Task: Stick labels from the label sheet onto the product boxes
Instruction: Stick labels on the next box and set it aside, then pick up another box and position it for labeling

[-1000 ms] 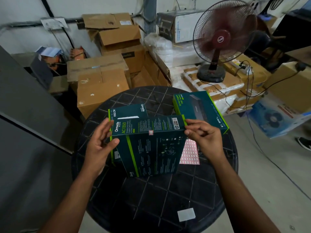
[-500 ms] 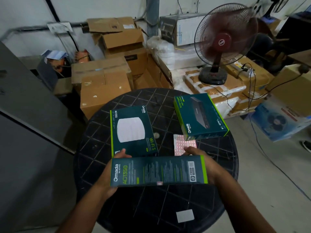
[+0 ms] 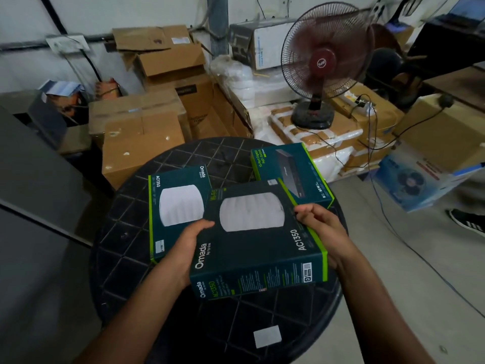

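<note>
I hold a dark teal Omada AC1350 box point(image 3: 259, 237) face up above the round black table point(image 3: 126, 256). My left hand point(image 3: 186, 248) grips its left edge, thumb on top. My right hand point(image 3: 322, 229) grips its right edge with curled fingers. A small label shows on the box's near side. A second AC1350 box point(image 3: 175, 206) lies flat on the table to the left, partly under the held box. A 10-port switch box point(image 3: 291, 169) lies at the back right. The pink label sheet is hidden behind the held box.
A small white paper square point(image 3: 267, 336) lies near the table's front edge. Cardboard cartons point(image 3: 141, 137) are stacked behind the table. A maroon standing fan point(image 3: 322, 64) sits on wrapped packages at the right, with cables trailing to the floor. A shoe point(image 3: 467, 222) shows at far right.
The held box has been turned from back up, through its side, to front face up. It now covers the label sheet. Both hands stayed on its edges.
</note>
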Demonstrator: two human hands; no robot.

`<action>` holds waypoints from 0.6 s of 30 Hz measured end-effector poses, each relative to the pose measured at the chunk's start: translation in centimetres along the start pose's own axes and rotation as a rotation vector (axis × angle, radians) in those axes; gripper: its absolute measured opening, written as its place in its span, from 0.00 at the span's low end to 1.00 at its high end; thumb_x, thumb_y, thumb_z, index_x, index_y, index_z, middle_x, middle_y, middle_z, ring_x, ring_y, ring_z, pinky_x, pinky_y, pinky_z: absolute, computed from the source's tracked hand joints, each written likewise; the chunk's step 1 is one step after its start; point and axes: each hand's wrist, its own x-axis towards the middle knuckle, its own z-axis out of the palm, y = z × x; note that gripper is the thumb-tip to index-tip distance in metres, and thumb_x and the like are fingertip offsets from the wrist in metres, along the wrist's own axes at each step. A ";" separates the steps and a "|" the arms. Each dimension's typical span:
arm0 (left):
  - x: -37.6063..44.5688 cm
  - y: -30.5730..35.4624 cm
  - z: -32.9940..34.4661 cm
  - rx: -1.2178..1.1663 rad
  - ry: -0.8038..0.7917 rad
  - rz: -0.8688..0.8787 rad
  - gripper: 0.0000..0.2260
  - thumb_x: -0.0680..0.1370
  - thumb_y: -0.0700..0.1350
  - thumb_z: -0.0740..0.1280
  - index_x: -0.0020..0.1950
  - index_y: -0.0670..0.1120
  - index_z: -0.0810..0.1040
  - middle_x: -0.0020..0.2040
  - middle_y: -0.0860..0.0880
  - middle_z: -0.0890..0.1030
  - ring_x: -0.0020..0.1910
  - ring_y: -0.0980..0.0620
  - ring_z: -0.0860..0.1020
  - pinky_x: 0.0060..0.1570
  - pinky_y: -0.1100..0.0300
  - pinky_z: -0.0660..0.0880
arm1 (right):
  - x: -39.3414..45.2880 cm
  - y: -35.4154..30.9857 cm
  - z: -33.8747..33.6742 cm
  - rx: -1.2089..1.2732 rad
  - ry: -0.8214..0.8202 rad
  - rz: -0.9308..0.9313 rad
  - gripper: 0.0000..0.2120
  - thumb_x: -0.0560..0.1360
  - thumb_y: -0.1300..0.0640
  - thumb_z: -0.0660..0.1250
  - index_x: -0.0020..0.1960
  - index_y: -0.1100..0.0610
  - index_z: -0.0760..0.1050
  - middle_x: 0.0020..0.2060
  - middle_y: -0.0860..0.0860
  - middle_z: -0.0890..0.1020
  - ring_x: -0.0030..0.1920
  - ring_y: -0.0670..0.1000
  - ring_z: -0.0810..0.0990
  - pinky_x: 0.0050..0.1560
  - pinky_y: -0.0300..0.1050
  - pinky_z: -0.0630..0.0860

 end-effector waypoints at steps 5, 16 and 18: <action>4.3 0.8 2.1 0.023 0.053 0.138 0.27 0.74 0.35 0.70 0.71 0.51 0.72 0.57 0.40 0.84 0.51 0.39 0.84 0.46 0.47 0.82 | 1.7 1.1 -2.6 0.320 0.034 0.047 0.42 0.59 0.52 0.85 0.68 0.56 0.70 0.59 0.59 0.82 0.50 0.56 0.85 0.52 0.55 0.84; 15.1 2.2 12.4 -0.017 0.056 0.255 0.17 0.77 0.34 0.66 0.65 0.45 0.77 0.55 0.40 0.85 0.48 0.43 0.83 0.46 0.51 0.81 | 10.4 0.7 -10.0 0.201 0.028 0.188 0.28 0.73 0.52 0.74 0.70 0.42 0.70 0.67 0.54 0.79 0.65 0.60 0.79 0.47 0.58 0.82; 17.0 2.3 13.3 0.129 -0.018 0.197 0.24 0.74 0.33 0.65 0.68 0.49 0.76 0.60 0.42 0.82 0.56 0.44 0.80 0.55 0.49 0.78 | 12.9 1.2 -11.0 0.210 0.072 0.209 0.24 0.76 0.53 0.72 0.70 0.44 0.70 0.66 0.55 0.78 0.64 0.62 0.79 0.46 0.58 0.82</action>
